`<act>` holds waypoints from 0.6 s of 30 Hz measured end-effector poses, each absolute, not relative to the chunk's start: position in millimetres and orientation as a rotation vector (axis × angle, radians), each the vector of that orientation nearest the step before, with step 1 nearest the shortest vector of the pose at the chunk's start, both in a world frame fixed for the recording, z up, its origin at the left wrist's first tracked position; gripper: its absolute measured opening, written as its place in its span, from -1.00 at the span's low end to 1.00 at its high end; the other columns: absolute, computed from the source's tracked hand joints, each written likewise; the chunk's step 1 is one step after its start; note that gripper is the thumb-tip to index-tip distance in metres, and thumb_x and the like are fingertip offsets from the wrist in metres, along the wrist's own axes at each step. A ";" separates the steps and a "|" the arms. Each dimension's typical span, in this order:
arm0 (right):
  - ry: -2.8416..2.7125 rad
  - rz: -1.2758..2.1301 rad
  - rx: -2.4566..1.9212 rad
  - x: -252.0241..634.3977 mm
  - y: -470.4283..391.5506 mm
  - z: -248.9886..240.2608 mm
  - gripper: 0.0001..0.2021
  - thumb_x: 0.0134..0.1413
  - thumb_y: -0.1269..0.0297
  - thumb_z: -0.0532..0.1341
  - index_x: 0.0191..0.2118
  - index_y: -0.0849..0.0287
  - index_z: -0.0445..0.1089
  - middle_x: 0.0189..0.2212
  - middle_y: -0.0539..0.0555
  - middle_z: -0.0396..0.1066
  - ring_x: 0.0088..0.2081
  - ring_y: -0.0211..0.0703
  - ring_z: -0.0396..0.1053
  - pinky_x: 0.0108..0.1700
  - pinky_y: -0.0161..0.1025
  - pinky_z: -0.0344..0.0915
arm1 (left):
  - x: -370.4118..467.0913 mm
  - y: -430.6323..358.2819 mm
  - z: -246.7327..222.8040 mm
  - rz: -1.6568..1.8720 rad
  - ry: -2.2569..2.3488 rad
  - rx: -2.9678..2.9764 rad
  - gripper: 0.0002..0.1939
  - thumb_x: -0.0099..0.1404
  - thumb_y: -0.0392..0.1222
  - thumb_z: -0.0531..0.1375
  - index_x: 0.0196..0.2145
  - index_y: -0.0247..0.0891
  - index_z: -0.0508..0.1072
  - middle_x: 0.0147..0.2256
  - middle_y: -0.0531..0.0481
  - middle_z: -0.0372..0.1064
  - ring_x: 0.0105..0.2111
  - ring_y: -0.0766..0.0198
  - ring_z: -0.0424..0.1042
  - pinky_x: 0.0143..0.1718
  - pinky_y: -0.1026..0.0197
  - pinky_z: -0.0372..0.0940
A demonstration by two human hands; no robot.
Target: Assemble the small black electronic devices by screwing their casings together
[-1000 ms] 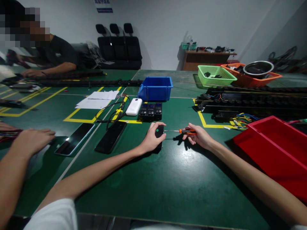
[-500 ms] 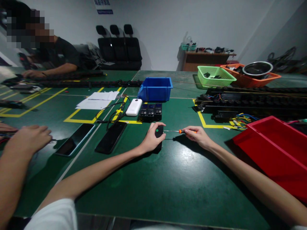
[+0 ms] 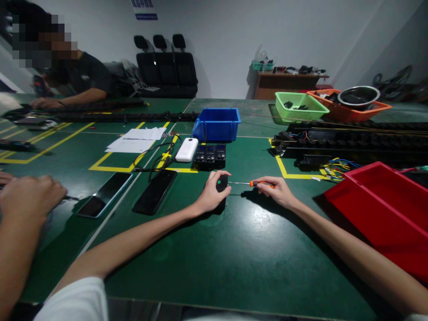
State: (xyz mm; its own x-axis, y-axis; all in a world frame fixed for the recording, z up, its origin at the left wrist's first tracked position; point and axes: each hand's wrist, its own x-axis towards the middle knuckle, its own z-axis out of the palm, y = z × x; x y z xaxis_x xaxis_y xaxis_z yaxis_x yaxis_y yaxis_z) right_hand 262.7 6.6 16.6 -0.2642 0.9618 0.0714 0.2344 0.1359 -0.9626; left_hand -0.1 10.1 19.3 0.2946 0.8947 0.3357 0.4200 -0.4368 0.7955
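Note:
My left hand (image 3: 213, 194) grips a small black box (image 3: 222, 183) with a green dot on its face, holding it upright on the green table. In my right hand (image 3: 276, 189) is a screwdriver (image 3: 254, 183) with an orange and black handle, lying level. Its thin shaft points left, and the tip reaches the right side of the black box; whether it sits in a screw is too small to tell. Behind the box stand several similar black modules (image 3: 210, 156) in a row, beside a white power bank (image 3: 187, 150).
Two phones (image 3: 154, 191) (image 3: 105, 195) lie left of my forearm. A blue bin (image 3: 217, 124) stands behind the modules, a red bin (image 3: 384, 209) at right. Black rails with wires (image 3: 334, 138) lie at back right. A co-worker's hand (image 3: 33, 196) is at far left.
My right fingers have shifted slightly on the screwdriver's handle, showing more of it. My left hand and the box stay put. The co-worker's near hand has moved a little left.

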 end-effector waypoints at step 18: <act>-1.229 1.847 -1.089 264.9 10.9 24.7 -0.64 0.03 0.07 0.32 -0.16 0.27 0.48 -0.70 -0.10 0.27 -0.75 -0.47 -0.08 -0.67 -0.40 -0.21 | 1.1 4.6 20.5 1.092 1.151 1.997 -0.66 0.21 -0.30 0.17 -0.04 -0.14 0.34 -0.11 -0.02 0.24 -0.06 0.22 0.31 0.06 0.13 0.22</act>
State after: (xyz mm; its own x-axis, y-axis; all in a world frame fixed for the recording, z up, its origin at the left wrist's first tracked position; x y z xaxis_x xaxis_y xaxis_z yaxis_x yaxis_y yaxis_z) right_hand 264.9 10.9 24.7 -0.4370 0.8552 -0.2786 -0.0731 -0.3424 -0.9367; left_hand 1.1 4.6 20.5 0.2919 0.8853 0.3621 0.4080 -0.4576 0.7900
